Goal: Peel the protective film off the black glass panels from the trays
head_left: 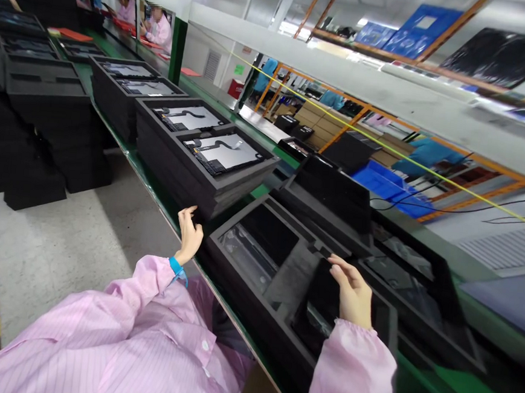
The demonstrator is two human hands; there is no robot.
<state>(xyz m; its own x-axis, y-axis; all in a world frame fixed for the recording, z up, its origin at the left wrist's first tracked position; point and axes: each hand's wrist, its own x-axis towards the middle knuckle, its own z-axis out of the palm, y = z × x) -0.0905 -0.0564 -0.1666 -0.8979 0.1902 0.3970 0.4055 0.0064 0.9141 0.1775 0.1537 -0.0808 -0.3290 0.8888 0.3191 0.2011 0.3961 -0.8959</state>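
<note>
My right hand (pixel 352 291) is at the upper edge of a glossy black screen panel (pixel 320 298), its fingers closed around that edge. The panel lies over the right part of a black foam tray (pixel 239 267); part of it is hidden behind my hand and sleeve. Another dark screen panel (pixel 258 244) rests in the tray's left recess. My left hand (pixel 189 236) is empty, fingers apart and lightly bent, beside the near corner of a tall stack of foam trays (pixel 175 153). That stack's top tray holds two silver-backed panels (pixel 225 151) with black ribbon cables.
More foam tray stacks (pixel 120 97) line the green bench to the left, with dark stacks (pixel 47 101) on the floor side. Behind my right hand, a foam tray (pixel 330 196) leans tilted, near further trays (pixel 402 268). A co-worker (pixel 157 28) sits far off.
</note>
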